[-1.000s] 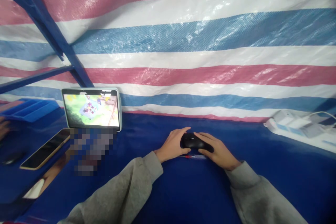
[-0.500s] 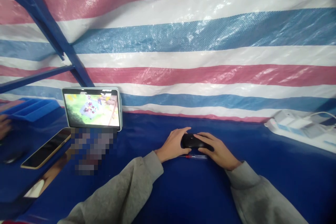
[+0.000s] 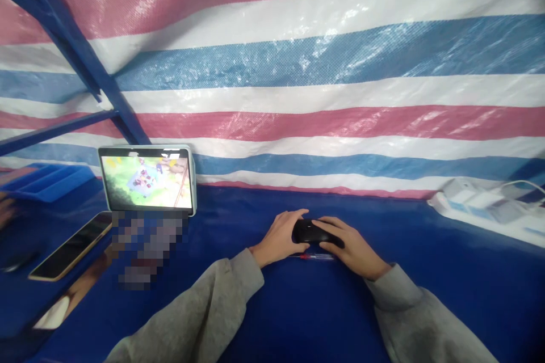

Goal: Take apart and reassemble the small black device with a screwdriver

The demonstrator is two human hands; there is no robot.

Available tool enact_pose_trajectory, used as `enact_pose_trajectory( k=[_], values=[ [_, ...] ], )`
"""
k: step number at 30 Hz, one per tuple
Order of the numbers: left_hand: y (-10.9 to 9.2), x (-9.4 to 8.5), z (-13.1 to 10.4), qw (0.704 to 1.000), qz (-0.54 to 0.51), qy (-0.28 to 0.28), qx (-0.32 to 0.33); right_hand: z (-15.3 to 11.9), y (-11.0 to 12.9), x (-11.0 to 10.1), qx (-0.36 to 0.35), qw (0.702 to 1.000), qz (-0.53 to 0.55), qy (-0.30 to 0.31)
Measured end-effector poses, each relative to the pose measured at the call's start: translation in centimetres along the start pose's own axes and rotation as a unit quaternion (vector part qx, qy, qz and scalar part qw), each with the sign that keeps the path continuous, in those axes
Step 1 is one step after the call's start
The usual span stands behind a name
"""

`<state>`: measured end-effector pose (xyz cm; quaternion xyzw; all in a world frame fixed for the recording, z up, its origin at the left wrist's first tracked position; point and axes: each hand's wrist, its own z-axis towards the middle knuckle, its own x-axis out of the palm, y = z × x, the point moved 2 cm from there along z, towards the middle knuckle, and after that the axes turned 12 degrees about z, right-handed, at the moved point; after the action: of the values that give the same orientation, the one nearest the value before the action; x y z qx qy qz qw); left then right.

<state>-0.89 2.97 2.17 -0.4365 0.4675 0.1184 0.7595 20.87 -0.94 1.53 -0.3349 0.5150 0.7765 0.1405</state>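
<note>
No chg vs. a sec ago: L hand (image 3: 279, 239) & R hand (image 3: 356, 247) still clamped on blk mouse (image 3: 315, 233), so work's static.

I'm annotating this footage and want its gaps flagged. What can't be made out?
Head view:
Glossy black, rounded mouse: partly covered by left hand and right hand.
Thin, clear-and-red rod: too small to identify.
Co-worker's hand: blurred, cut off by left edge.
White plastic power strip: cut off by right edge.
</note>
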Motion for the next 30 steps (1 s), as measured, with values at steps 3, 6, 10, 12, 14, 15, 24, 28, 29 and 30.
enact_pose_trajectory(
  k=[3,6,10,12,14,15,24,28,29,30],
  values=[
    [0.06,0.03,0.01,1.0,0.0,0.0,0.001,0.01,-0.04,0.08,0.01,1.0,-0.001,0.001],
    [0.02,-0.03,0.01,1.0,-0.001,-0.005,0.007,0.02,-0.18,0.12,0.015,1.0,-0.002,-0.003],
    [-0.23,-0.24,-0.06,1.0,-0.003,-0.012,0.004,0.0,-0.39,-0.13,0.024,1.0,-0.005,-0.008],
    [-0.35,-0.32,-0.11,1.0,-0.002,-0.011,0.002,-0.02,-0.44,-0.39,0.03,0.999,-0.004,-0.019],
    [-0.39,-0.36,-0.15,1.0,-0.001,-0.012,0.0,-0.03,-0.41,-0.61,0.031,0.999,0.001,-0.028],
    [-0.37,-0.36,-0.16,1.0,-0.001,-0.013,-0.001,-0.03,-0.37,-0.67,0.03,0.999,0.004,-0.031],
    [0.11,-0.36,-0.19,0.998,0.009,-0.067,-0.012,-0.04,-0.46,-0.54,-0.007,0.999,0.003,-0.053],
    [0.0,-0.5,-0.2,0.996,0.01,-0.092,-0.017,-0.11,-0.49,-0.76,-0.007,0.995,0.003,-0.101],
    [-0.05,-0.55,-0.22,0.995,0.006,-0.095,-0.017,-0.12,-0.5,-0.77,-0.003,0.994,0.002,-0.107],
    [-0.12,-0.62,-0.25,0.995,0.0,-0.097,-0.013,-0.14,-0.51,-0.74,0.005,0.994,-0.001,-0.109]
  ],
)
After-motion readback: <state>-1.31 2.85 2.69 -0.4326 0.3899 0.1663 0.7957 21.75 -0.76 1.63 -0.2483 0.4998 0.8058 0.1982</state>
